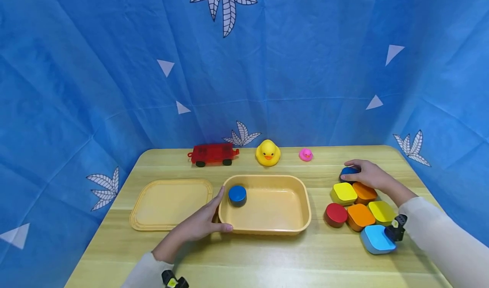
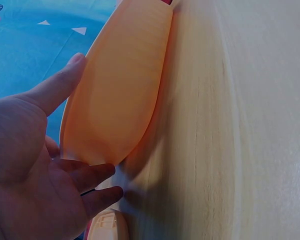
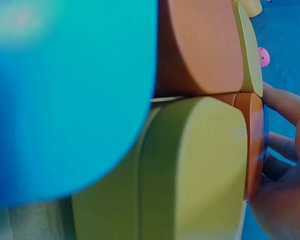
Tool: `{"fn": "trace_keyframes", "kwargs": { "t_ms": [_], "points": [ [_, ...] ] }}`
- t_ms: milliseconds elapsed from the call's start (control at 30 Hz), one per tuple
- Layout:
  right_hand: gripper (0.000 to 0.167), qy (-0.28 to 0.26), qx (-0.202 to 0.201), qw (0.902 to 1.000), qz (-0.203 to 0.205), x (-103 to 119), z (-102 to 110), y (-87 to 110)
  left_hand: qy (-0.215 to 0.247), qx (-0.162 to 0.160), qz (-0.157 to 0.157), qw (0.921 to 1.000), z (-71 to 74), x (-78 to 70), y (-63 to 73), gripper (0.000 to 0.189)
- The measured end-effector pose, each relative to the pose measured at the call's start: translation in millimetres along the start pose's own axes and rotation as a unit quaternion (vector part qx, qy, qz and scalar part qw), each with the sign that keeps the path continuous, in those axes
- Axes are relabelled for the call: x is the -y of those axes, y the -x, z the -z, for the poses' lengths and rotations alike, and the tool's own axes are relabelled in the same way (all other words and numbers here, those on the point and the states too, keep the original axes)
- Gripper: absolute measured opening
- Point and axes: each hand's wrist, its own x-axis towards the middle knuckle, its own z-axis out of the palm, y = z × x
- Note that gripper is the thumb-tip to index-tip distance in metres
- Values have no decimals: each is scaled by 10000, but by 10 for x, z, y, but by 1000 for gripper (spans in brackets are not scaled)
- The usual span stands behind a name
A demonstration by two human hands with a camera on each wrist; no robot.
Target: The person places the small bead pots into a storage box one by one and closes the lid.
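Observation:
My left hand (image 1: 202, 224) holds the left end of a beige plastic box (image 1: 267, 230), its thumb on the front and other fingers along the end wall. In the left wrist view the fingertips lie at the box's corner. A blue round block (image 1: 237, 194) sits inside the box at the left. On the right, my right hand (image 1: 367, 174) grips a dark blue round block (image 1: 347, 173) between thumb and fingers, behind the group of blocks. Other blocks mostly hide this block in the right wrist view.
Near the right hand are yellow blocks (image 1: 344, 193), orange blocks (image 1: 360, 216), a red round block (image 1: 335, 215) and a light blue block (image 1: 377, 239). A beige lid (image 1: 172, 205) lies left. Behind stand a red toy wagon (image 1: 214, 153), yellow duck (image 1: 268, 153) and pink duck (image 1: 305, 154).

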Motion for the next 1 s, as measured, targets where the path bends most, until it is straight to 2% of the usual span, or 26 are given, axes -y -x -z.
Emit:
{"fn": "trace_keyframes", "kwargs": {
  "t_ms": [200, 467, 700, 1000],
  "points": [
    [76, -44, -150, 9998, -96, 65, 62, 2, -49, 9, 17, 10000, -3, -2, -14, 114],
    [72, -42, -171, 9998, 42, 178, 119, 17, -14, 21, 89, 10000, -1, -24, -10, 113],
    [72, 24, -257, 9992, 297, 425, 143, 74, -23, 4, 45, 10000, 8, -34, -21, 113],
    [62, -344, -264, 9953, 866, 797, 56, 140, -3, -73, 24, 10000, -1, -41, 0, 114]
  ]
}}
